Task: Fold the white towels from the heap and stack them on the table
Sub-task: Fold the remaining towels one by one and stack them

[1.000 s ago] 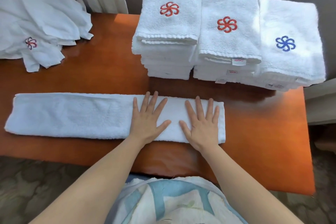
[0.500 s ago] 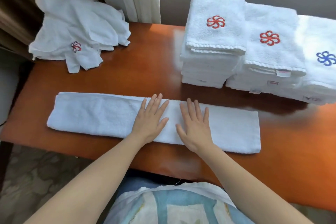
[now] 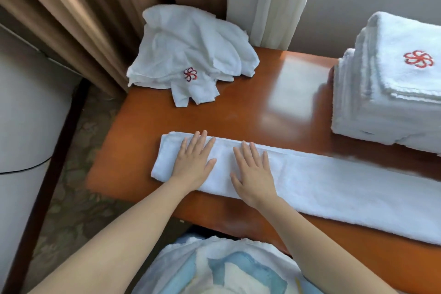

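The towel (image 3: 334, 184) lies along the near edge of the tabletop (image 3: 238, 112), folded lengthwise into a long narrow strip. It runs off the right of the view, so I cannot see its far end. Both hands lie on its left part. The left hand (image 3: 193, 157) is almost at the end and the right hand (image 3: 253, 169) is just beside it. Neither grip pinches anything: palms are down and fingers straight and a little spread, pressing on the cloth. It looks like smoothing, flattening the layers so the next fold holds its shape (terry tends to puff up).

The heap (image 3: 191, 55) of unfolded towels sits at the far left corner, close to the curtain (image 3: 95, 19) and well apart from the strip. That leaves bare wood between for folding. The stack (image 3: 386, 93) of finished towels stands at the far right, within reach for when this one is done.

Half a second ago the hands were near the middle of the strip, and a second ago they were toward its right end. They have swept leftward along it, staying flat throughout. The view has swung left with them: then three stacks showed, now only one, and the heap sits nearer the centre.
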A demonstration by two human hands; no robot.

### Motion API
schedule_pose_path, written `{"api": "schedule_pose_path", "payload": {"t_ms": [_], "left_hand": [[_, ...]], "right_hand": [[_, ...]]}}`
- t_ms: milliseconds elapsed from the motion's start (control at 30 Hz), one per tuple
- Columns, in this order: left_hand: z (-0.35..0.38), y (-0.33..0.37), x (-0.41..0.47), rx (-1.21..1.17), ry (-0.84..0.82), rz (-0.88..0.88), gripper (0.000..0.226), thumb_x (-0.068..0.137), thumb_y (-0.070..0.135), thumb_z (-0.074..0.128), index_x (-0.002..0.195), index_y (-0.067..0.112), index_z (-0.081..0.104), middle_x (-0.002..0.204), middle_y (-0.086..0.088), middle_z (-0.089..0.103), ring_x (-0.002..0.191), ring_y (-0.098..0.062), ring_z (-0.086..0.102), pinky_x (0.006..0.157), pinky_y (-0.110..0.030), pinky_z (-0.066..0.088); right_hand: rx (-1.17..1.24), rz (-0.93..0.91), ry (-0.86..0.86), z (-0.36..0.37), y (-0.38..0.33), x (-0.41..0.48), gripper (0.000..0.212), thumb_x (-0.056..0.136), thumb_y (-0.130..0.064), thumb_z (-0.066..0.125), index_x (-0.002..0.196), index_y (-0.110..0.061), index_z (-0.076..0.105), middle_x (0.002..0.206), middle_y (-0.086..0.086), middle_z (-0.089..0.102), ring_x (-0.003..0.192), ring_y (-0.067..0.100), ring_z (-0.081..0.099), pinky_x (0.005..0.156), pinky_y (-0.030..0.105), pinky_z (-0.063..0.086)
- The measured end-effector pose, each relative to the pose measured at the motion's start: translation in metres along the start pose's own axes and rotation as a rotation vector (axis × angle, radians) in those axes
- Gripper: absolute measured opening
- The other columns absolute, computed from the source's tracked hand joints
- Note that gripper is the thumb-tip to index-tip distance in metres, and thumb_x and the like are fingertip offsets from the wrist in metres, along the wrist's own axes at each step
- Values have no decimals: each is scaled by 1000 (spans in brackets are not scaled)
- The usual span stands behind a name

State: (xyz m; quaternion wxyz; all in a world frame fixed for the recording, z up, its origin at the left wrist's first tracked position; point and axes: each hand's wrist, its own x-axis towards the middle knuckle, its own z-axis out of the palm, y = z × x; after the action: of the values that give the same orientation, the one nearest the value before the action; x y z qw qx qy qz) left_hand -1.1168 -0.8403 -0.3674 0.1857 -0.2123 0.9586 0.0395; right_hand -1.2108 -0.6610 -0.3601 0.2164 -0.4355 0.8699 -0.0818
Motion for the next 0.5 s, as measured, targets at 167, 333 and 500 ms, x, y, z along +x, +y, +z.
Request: {"api": "schedule_pose_path", "payload": {"t_ms": [167, 333, 500], "left_hand": [[8, -48, -1, -14, -77, -49, 71, 89, 71, -4, 141, 35, -37, 160, -3, -33, 146, -23, -32, 119, -45, -19], [4, -64, 5, -57, -125, -150, 98, 78, 91, 11, 153, 36, -20, 162, -2, -25, 148, -31, -26, 118, -55, -9], [-17, -75, 16, -181, 4, -186, 91, 75, 84, 50, 147, 33, 28, 149, 0, 29, 134, -26, 28, 105, -41, 34]], "right_hand": [[-84, 74, -77, 16, -27, 19, 76, 97, -57, 30, 157, -33, -11, 163, -1, -26, 146, 29, -33, 114, 59, -20], [-64, 153, -141, 12, -37, 29, 84, 89, -60, 34, 153, -43, -17, 160, -5, -33, 140, 34, -42, 111, 65, -22], [-39, 215, -190, 8, -45, 37, 90, 82, -58, 39, 152, -45, -16, 159, -4, -34, 139, 37, -42, 108, 67, -23]]}}
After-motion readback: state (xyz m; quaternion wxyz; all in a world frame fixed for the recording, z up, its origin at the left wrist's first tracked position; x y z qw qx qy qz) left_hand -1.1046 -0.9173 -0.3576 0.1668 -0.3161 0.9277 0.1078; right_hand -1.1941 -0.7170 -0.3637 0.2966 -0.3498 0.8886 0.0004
